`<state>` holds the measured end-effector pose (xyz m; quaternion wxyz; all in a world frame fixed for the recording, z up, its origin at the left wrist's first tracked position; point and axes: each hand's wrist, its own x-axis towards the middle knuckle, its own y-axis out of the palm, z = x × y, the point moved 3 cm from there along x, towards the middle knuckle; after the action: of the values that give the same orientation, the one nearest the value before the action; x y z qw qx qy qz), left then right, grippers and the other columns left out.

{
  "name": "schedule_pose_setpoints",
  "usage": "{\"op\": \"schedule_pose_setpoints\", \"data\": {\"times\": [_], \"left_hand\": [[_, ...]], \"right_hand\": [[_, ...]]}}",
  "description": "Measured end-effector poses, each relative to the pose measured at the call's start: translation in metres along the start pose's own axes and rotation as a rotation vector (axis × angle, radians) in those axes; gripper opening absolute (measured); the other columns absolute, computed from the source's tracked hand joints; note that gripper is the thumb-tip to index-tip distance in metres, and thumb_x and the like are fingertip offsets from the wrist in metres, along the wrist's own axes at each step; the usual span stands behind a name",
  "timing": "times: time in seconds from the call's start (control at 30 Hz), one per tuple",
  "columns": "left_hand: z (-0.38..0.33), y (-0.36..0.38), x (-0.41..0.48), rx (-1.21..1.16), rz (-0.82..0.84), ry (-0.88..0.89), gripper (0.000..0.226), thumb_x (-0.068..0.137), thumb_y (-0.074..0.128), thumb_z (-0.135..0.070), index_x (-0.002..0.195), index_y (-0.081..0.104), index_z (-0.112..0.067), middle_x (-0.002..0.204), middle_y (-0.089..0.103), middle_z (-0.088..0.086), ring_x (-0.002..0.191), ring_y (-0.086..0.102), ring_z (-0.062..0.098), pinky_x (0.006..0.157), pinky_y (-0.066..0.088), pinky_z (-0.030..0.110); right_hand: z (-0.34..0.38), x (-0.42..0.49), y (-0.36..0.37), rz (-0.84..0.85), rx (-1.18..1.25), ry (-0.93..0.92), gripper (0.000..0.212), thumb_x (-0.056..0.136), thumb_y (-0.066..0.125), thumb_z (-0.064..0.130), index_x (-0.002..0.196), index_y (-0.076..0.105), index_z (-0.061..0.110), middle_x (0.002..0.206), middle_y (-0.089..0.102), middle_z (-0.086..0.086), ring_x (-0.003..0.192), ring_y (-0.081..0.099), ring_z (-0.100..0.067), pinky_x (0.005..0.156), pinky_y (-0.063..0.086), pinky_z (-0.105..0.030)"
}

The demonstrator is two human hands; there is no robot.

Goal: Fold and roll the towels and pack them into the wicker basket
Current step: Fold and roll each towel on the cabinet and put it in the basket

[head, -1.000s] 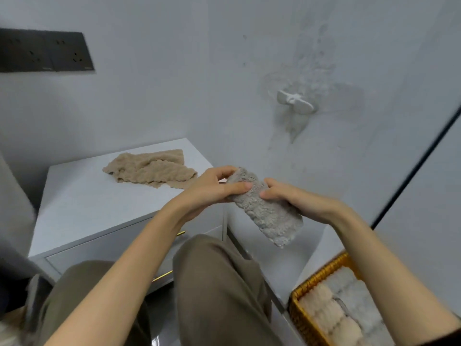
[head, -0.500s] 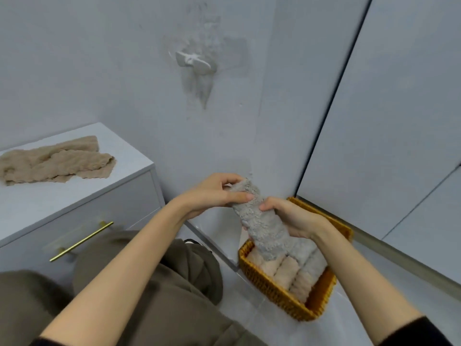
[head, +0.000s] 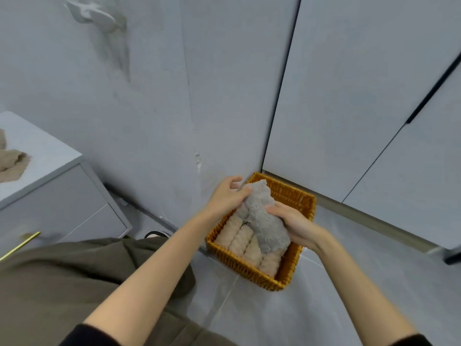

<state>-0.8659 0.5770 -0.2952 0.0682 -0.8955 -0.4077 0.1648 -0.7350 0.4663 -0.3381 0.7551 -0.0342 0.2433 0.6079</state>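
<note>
The rolled grey towel (head: 265, 222) is over the wicker basket (head: 250, 273), low enough that its near end looks level with the rim, though I cannot tell whether it rests on anything yet. Its long axis runs diagonally, from the basket's far corner down toward the right-hand wall. My left hand (head: 225, 199) grips the far end, fingers curled over the top, and my right hand (head: 297, 226) cups the near half from the right, fingers wrapped round it, so the roll lies between my two palms. Beneath and to the left, the beige rolls (head: 240, 238) lie packed side by side. Any open room seems to be on the right, under my right hand, so that hand is nearer the slot. I judge the roll must go down there, lined up beside them. Well apart, a loose beige towel (head: 13, 163) lies on the grey cabinet (head: 51, 156).
</note>
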Motion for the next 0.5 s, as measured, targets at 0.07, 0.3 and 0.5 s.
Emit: {"op": "schedule_pose_setpoints", "data": {"times": [0.07,0.3,0.5], "left_hand": [[0.013,0.011,0.005,0.036,-0.014,0.003,0.046,0.095,0.055,-0.032,0.137,0.044,-0.016,0.138,0.045,0.003,0.125,0.047,0.018,0.103,0.043,0.035],[0.075,0.033,0.028,0.244,0.111,0.010,0.036,0.099,0.046,-0.025,0.134,0.048,-0.019,0.137,0.051,-0.002,0.117,0.049,0.009,0.090,0.039,0.021],[0.110,0.040,0.049,0.340,0.206,0.004,0.033,0.099,0.044,-0.024,0.131,0.051,-0.022,0.124,0.055,-0.007,0.112,0.050,0.007,0.084,0.038,0.016]], "right_hand": [[-0.018,0.008,-0.022,-0.122,0.020,0.005,0.032,0.099,0.049,0.023,0.130,0.050,0.015,0.119,0.068,-0.008,0.108,0.065,-0.024,0.088,0.054,-0.038],[-0.082,0.053,-0.095,-0.587,0.085,0.074,0.028,0.100,0.047,0.018,0.125,0.052,0.007,0.107,0.065,-0.007,0.094,0.064,-0.021,0.074,0.054,-0.036],[-0.135,0.107,-0.139,-0.855,0.134,0.222,0.044,0.097,0.052,0.027,0.134,0.045,0.005,0.126,0.057,-0.013,0.107,0.060,-0.029,0.086,0.054,-0.042]]}}
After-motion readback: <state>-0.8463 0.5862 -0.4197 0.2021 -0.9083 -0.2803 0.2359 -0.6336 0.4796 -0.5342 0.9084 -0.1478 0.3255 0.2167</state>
